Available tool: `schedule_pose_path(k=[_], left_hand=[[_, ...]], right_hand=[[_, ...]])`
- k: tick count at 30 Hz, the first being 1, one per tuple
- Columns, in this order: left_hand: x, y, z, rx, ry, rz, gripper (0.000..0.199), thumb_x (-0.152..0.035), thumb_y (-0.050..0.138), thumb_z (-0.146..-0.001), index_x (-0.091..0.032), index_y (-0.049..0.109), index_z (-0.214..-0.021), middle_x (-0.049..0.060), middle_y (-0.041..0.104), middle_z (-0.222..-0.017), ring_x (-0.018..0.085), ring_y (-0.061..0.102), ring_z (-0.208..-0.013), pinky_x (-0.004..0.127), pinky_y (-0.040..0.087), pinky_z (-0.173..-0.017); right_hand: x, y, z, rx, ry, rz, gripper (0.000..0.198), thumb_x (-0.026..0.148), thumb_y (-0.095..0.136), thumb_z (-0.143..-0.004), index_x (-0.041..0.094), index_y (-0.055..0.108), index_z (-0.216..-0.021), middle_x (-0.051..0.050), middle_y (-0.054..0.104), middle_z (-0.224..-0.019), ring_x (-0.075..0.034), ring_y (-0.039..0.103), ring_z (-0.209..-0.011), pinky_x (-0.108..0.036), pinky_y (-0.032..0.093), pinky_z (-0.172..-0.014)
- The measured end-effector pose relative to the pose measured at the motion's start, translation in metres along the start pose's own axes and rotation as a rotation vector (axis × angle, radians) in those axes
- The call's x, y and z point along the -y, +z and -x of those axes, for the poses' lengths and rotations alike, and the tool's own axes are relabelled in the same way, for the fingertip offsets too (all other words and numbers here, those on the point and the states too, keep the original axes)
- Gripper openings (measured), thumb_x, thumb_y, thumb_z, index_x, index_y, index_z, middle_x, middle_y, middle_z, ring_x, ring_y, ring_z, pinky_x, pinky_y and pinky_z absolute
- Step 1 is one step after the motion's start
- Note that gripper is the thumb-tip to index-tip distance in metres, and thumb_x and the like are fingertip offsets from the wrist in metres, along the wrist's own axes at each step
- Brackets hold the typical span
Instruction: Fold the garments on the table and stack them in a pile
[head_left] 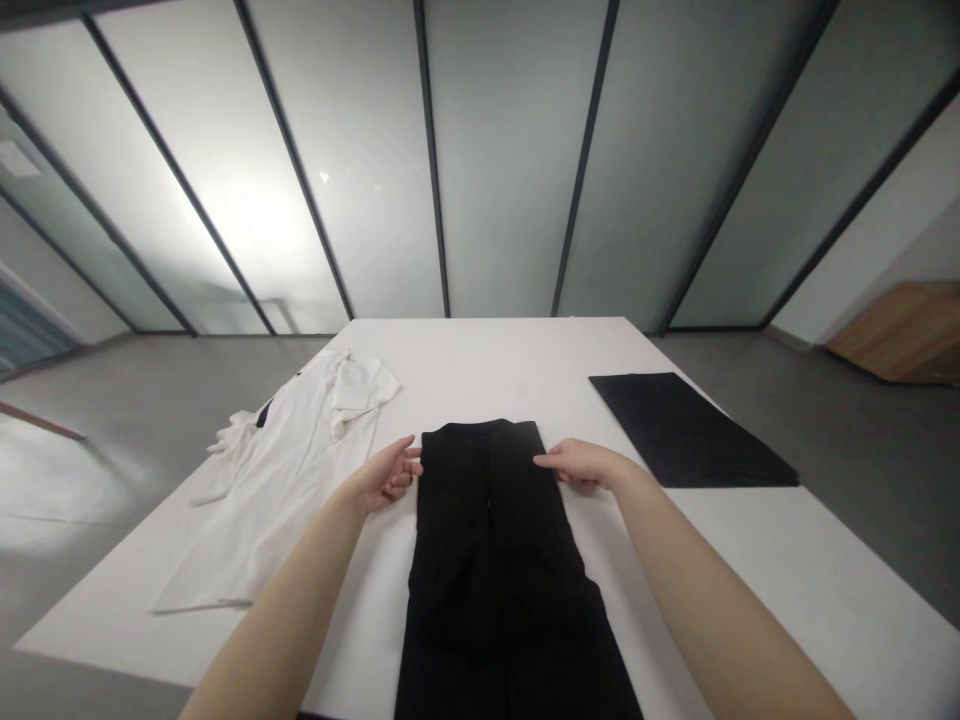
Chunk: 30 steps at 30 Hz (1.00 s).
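Note:
A black garment [491, 570], folded long and narrow, lies flat before me and runs off the bottom of the head view. A seam or gap goes down its middle; its exact kind is unclear. At the upper left edge of the cloth is my left hand [386, 475], its fingers loosely bent and apart, tips touching or almost touching the edge. Across from it, my right hand [581, 463] rests at the upper right edge. Its index finger stretches onto the cloth while the other fingers curl below, partly hidden. Neither hand shows a grip on the fabric.
To the left, a white garment [277, 500] is spread on the white table [487, 365], with a white glove-like piece [234, 440] beside it. A flat black folded cloth [690, 435] lies by the right edge. Frosted glass panels [510, 150] stand behind the table.

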<state>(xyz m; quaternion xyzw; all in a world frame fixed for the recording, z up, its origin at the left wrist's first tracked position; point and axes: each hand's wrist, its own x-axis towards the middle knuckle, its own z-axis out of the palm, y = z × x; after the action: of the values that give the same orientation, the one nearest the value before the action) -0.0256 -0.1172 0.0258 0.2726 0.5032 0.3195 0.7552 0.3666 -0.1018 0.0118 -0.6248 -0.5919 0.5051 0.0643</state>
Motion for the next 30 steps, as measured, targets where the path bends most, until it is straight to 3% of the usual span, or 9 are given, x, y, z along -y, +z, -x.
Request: schedule_pose_path(k=[2,5,7,10,13,16,20,25,30], left_hand=[[-0.002,-0.001,-0.002,0.044,-0.061,0.124,0.032,-0.048,0.06,-0.102,-0.017,0.055,-0.111,0.006,0.073,-0.085,0.003,0.046,-0.035,0.01,0.022,-0.029],[0.0,0.001,-0.007,0.115,-0.093,0.2,0.038,-0.048,0.06,-0.102,-0.019,0.05,-0.126,0.017,0.074,-0.12,0.007,0.062,-0.044,0.012,0.035,-0.031],[0.003,0.004,-0.009,0.15,-0.073,0.21,0.043,-0.048,0.061,-0.102,-0.022,0.047,-0.132,0.021,0.067,-0.136,0.011,0.071,-0.054,0.015,0.043,-0.035],[0.009,0.01,-0.009,0.177,-0.058,0.198,0.045,-0.048,0.061,-0.101,-0.023,0.045,-0.134,0.025,0.061,-0.145,0.025,0.081,-0.086,0.025,0.061,-0.056],[0.012,0.017,-0.007,0.194,-0.068,0.162,0.046,-0.053,0.06,-0.099,-0.021,0.049,-0.132,0.026,0.06,-0.147,0.034,0.074,-0.118,0.042,0.065,-0.085],[0.014,0.022,-0.007,0.193,-0.034,0.164,0.041,-0.049,0.062,-0.095,-0.022,0.053,-0.124,0.024,0.06,-0.148,0.034,0.068,-0.128,0.047,0.059,-0.097],[0.017,0.024,-0.01,0.13,0.029,0.196,0.025,-0.036,0.063,-0.092,-0.022,0.054,-0.11,0.021,0.062,-0.146,0.031,0.07,-0.124,0.044,0.059,-0.098],[0.022,0.028,-0.015,0.063,0.175,0.208,0.018,-0.035,0.059,-0.095,-0.021,0.059,-0.106,0.017,0.068,-0.137,0.028,0.072,-0.118,0.043,0.06,-0.096],[0.021,0.031,-0.018,-0.041,0.443,0.286,0.015,-0.033,0.06,-0.097,-0.022,0.058,-0.087,0.008,0.076,-0.102,0.024,0.074,-0.112,0.038,0.058,-0.1]], right_hand=[[-0.004,-0.004,0.006,0.111,0.017,-0.089,0.055,0.063,0.073,-0.09,0.021,0.054,-0.061,0.006,0.04,-0.04,-0.006,0.028,-0.032,-0.019,0.017,-0.033],[-0.002,-0.004,0.012,0.148,0.057,-0.348,0.04,0.052,0.069,-0.097,0.018,0.062,-0.077,-0.001,0.062,-0.057,-0.005,0.034,-0.034,-0.016,0.02,-0.031],[0.004,-0.001,0.013,0.146,0.073,-0.563,0.031,0.046,0.063,-0.102,0.017,0.066,-0.094,-0.008,0.075,-0.079,-0.007,0.049,-0.04,-0.015,0.034,-0.033],[0.014,0.005,0.011,0.223,0.059,-0.818,0.041,0.05,0.047,-0.109,0.013,0.066,-0.112,-0.015,0.078,-0.1,-0.015,0.072,-0.064,-0.023,0.06,-0.055],[0.02,0.01,0.005,0.262,0.018,-0.926,0.052,0.054,0.034,-0.112,0.012,0.064,-0.122,-0.02,0.076,-0.113,-0.022,0.077,-0.086,-0.035,0.067,-0.074],[0.02,0.015,-0.002,0.229,-0.017,-0.957,0.051,0.053,0.031,-0.112,0.014,0.061,-0.126,-0.022,0.069,-0.131,-0.024,0.077,-0.1,-0.042,0.066,-0.085],[0.019,0.02,-0.004,0.174,-0.031,-0.986,0.045,0.052,0.033,-0.112,0.017,0.058,-0.125,-0.021,0.067,-0.138,-0.023,0.076,-0.103,-0.044,0.064,-0.089],[0.027,0.025,-0.003,0.025,-0.128,-1.023,0.04,0.053,0.033,-0.111,0.022,0.057,-0.121,-0.016,0.071,-0.134,-0.023,0.076,-0.105,-0.043,0.062,-0.092],[0.034,0.033,-0.008,-0.209,-0.331,-0.978,0.044,0.057,0.037,-0.108,0.022,0.065,-0.106,-0.013,0.078,-0.11,-0.025,0.074,-0.106,-0.039,0.059,-0.094]])
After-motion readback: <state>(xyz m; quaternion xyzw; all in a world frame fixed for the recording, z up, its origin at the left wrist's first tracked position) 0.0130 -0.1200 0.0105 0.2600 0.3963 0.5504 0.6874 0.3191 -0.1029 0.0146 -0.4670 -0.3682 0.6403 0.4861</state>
